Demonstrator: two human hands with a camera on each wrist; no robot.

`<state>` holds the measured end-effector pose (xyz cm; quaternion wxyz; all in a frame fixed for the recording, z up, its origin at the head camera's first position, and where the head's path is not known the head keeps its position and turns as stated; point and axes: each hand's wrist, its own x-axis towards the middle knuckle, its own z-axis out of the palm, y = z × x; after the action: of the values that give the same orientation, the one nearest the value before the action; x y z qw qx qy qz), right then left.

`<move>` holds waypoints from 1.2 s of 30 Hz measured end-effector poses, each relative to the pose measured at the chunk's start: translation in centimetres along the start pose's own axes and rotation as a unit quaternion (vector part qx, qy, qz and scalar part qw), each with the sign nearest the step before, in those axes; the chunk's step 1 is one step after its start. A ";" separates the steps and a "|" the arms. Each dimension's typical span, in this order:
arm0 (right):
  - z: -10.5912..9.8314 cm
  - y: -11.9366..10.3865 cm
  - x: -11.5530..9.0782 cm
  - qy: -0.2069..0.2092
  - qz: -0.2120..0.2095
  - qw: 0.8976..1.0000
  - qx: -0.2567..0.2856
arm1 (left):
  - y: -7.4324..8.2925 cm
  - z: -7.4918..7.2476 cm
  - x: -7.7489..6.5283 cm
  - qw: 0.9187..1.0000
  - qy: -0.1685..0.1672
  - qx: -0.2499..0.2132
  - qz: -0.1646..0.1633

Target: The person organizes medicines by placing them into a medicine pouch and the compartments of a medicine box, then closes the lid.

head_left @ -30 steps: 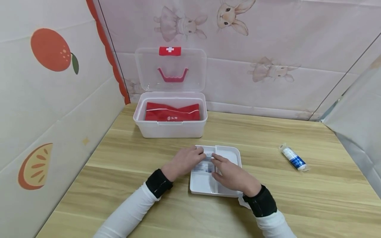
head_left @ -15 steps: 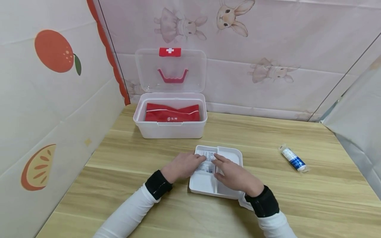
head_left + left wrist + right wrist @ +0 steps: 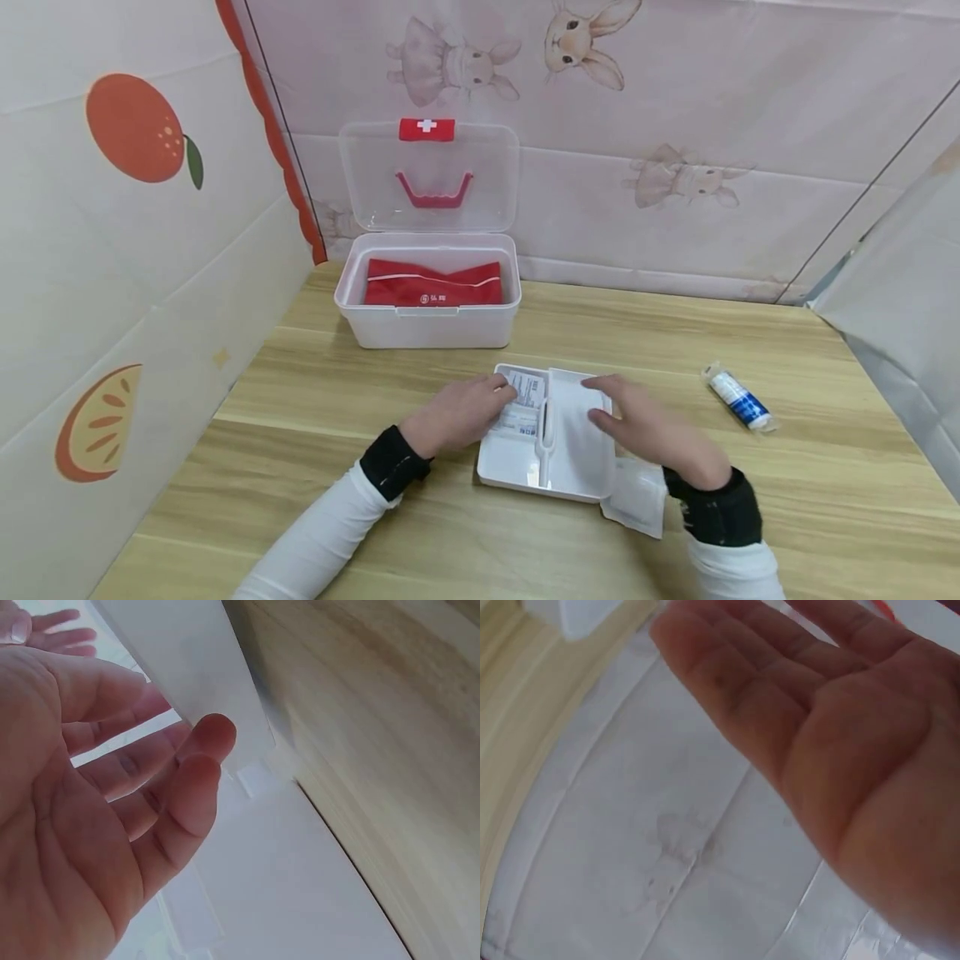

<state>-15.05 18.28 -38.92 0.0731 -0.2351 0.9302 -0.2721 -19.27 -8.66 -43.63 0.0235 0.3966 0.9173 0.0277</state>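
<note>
A white divided tray point(image 3: 581, 467) lies on the wooden table, with printed sachets point(image 3: 527, 389) in its left compartments. At its upper left edge my left hand point(image 3: 457, 412) rests with loosely bent fingers against the sachets. The left wrist view shows these bent fingertips beside the tray's white wall point(image 3: 187, 660). My right hand point(image 3: 656, 425) hovers over the tray's right side, thumb and fingers apart, with nothing held. In the right wrist view its fingers are extended. A white flat packet point(image 3: 636, 500) lies beside the tray's lower right corner, partly behind the right wrist.
Behind the tray stands a lidded plastic first-aid box point(image 3: 431, 329), its clear lid point(image 3: 435, 158) raised, with a red cloth pouch point(image 3: 433, 286) inside. A wrapped blue-and-white roll point(image 3: 741, 402) lies to the right. Fabric-covered walls point(image 3: 585, 225) bound the table point(image 3: 420, 533).
My right hand has moved right, away from the tray's centre divider, uncovering the sachets and the white packet by the corner. My left hand has stayed nearly in place.
</note>
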 end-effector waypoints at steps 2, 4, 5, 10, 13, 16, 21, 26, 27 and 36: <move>-0.9 0.7 -0.7 0.000 0.017 1.000 0.004 | 0.0 0.0 0.0 1.000 0.006 0.004 0.003; -1.6 1.3 -1.5 -0.007 0.039 0.999 -0.001 | 0.0 -0.1 -0.1 1.000 0.010 0.005 0.003; -1.9 1.7 -1.8 -0.015 0.053 0.998 -0.006 | 0.0 -0.1 -0.1 1.000 0.013 0.005 0.004; -2.1 3.2 -2.4 -0.070 0.117 0.989 -0.054 | 0.0 -0.5 -0.2 1.000 0.023 -0.003 0.005; -1.3 3.8 -2.1 -0.114 0.138 0.981 -0.069 | 0.0 -0.7 -0.3 0.999 0.030 -0.012 0.008; -0.3 4.0 -1.7 -0.153 0.161 0.973 -0.057 | 0.0 -0.9 -0.6 0.999 0.042 -0.018 0.013; 1.0 4.6 -1.2 -0.178 0.151 0.972 -0.030 | -0.1 -1.2 -0.8 0.997 0.068 -0.007 0.024; 0.7 6.1 -1.7 -0.169 0.068 0.983 -0.004 | -0.1 -1.6 -0.8 0.996 0.085 -0.010 0.020; 0.4 6.4 -2.0 -0.160 0.059 0.985 0.002 | -0.1 -1.8 -0.8 0.996 0.091 -0.017 0.019; -3.9 6.0 -4.2 0.030 0.098 0.994 -0.032 | -0.1 -3.0 -1.6 0.982 0.186 -0.034 0.028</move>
<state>-14.82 26.59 -38.88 0.0644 -0.1365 0.9588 -0.2406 -18.44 -9.95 -40.59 -0.1345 0.4089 0.8927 0.1332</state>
